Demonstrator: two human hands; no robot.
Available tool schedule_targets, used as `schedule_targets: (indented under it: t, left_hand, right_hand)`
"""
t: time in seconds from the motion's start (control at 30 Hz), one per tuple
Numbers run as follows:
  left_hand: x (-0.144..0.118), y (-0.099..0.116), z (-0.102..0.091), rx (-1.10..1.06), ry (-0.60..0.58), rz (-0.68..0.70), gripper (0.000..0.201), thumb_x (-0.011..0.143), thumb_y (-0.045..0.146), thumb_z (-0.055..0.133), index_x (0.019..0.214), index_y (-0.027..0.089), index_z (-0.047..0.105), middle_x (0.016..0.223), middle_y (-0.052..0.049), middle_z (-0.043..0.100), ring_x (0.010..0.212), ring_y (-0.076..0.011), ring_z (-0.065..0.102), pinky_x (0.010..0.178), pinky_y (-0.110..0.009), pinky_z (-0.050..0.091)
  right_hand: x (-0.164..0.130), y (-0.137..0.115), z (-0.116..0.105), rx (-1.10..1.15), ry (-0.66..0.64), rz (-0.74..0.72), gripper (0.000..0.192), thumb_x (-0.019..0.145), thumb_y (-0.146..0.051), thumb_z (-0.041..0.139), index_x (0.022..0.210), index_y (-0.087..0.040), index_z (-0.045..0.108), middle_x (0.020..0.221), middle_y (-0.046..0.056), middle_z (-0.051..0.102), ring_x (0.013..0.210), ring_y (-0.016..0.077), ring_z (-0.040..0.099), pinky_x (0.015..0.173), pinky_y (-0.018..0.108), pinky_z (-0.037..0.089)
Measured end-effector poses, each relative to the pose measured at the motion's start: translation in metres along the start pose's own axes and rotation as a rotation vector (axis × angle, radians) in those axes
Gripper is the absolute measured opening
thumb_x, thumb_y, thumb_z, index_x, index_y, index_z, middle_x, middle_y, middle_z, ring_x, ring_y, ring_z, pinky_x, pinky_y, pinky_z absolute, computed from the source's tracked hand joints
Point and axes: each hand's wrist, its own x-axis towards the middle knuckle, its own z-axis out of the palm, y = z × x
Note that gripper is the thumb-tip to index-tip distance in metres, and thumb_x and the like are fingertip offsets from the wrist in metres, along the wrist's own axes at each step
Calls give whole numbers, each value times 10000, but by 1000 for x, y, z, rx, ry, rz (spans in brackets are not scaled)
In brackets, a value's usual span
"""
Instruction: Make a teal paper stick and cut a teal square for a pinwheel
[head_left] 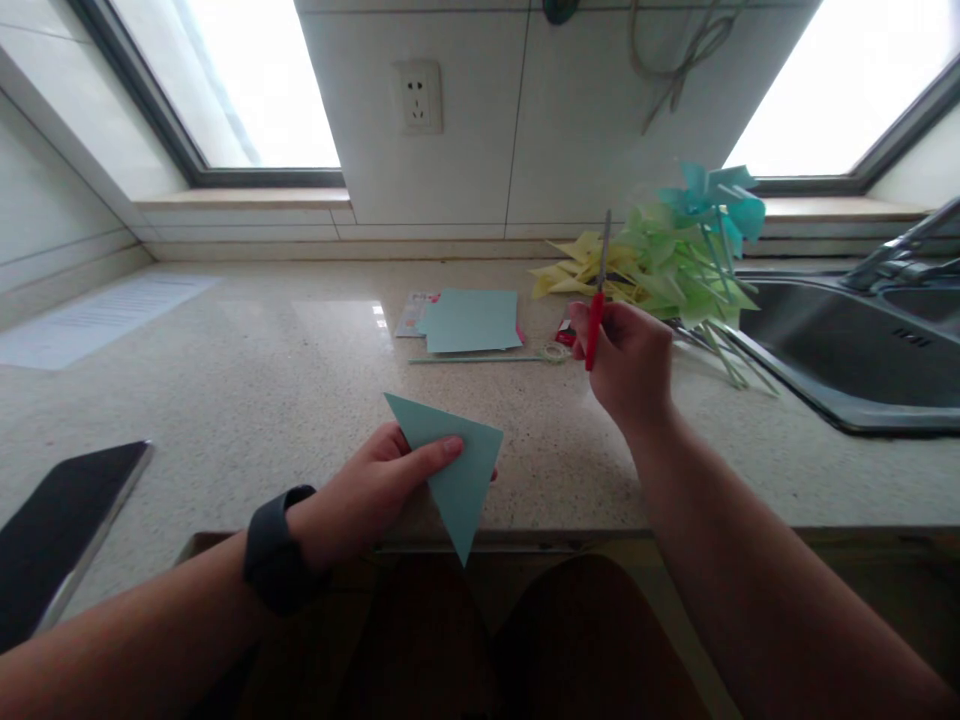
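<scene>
A speckled beige stone countertop (262, 400) fills the middle of the frame. At centre top lies a stack of pale blue paper sheets (471, 320), with a thin pale stick (480, 359) just below it. Right of these, a heap of yellow, green and teal paper pinwheels (660, 262) rests beside the steel sink (840, 350) at the right edge. A white printed sheet (97, 318) lies at upper left, a dark flat tablet (60, 530) at lower left.
</scene>
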Motion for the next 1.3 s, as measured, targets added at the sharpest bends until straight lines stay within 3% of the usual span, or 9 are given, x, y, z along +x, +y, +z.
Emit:
schedule_targets:
  t: [0.13, 0.23, 0.4, 0.5, 0.7, 0.9, 1.03, 1.2, 1.3]
  left_hand:
    - [0, 0, 0, -16, 12, 7, 227, 873, 345, 766, 988, 149, 762, 936, -101, 812, 859, -211, 767, 772, -282, 605]
    - [-1, -3, -2, -12, 14, -1, 209, 885, 326, 756, 997, 150, 766, 941, -93, 813, 855, -200, 767, 779, -277, 605]
    - [-1, -6, -7, -42, 15, -23, 202, 886, 322, 758, 1006, 160, 765, 978, -88, 813, 874, -206, 769, 809, -299, 606]
    - [-2, -7, -7, -39, 20, -22, 197, 885, 318, 759, 994, 153, 763, 980, -93, 813, 883, -212, 769, 818, -307, 607]
    - [-1, -8, -8, -26, 29, -14, 194, 892, 308, 751, 998, 145, 752, 975, -101, 812, 883, -218, 768, 817, -316, 608]
    - [0, -7, -9, -18, 39, -22, 194, 885, 305, 757, 1001, 149, 753, 982, -98, 811, 890, -221, 768, 832, -320, 606]
    - [-3, -4, -5, -6, 63, -32, 208, 874, 311, 764, 997, 143, 751, 984, -110, 810, 887, -235, 769, 827, -334, 608]
    - [-4, -3, -3, 29, 97, -43, 231, 857, 322, 772, 985, 132, 744, 979, -136, 808, 885, -262, 769, 839, -377, 606]
    - [-4, -3, -3, 54, 102, -44, 233, 860, 326, 766, 989, 133, 742, 989, -138, 806, 892, -270, 768, 850, -392, 603]
  right_hand:
    - [25, 14, 15, -42, 9, -31, 423, 907, -455, 662, 574, -217, 555, 520, -30, 539, 543, 124, 527, 500, 261, 373]
    - [27, 17, 14, -13, 35, -4, 411, 929, -455, 634, 602, -213, 575, 518, -36, 542, 497, 113, 501, 482, 264, 367]
    - [-13, 1, -10, 143, 45, 63, 381, 913, -482, 658, 651, -206, 632, 518, -38, 556, 450, 103, 481, 462, 266, 380]
    - [-42, -12, -29, 113, 77, 118, 378, 914, -470, 661, 647, -203, 646, 510, -36, 556, 446, 99, 471, 449, 265, 358]
    - [-72, -24, -55, 212, 314, 244, 337, 908, -430, 678, 658, -205, 671, 503, -30, 566, 455, 117, 501, 465, 279, 386]
    - [-87, -33, -73, 553, 462, 333, 354, 876, -430, 691, 619, -210, 588, 531, -53, 484, 464, 102, 419, 481, 268, 380]
    - [-86, -37, -95, 739, 427, 516, 426, 793, -566, 733, 617, -221, 556, 528, -82, 353, 458, 91, 306, 488, 259, 380]
    - [-79, -36, -120, 668, 353, 534, 476, 733, -634, 746, 564, -242, 535, 530, -71, 288, 464, 108, 260, 464, 277, 334]
    - [-85, -32, -125, 640, 355, 579, 437, 728, -618, 761, 605, -243, 573, 533, -73, 294, 470, 106, 267, 492, 282, 377]
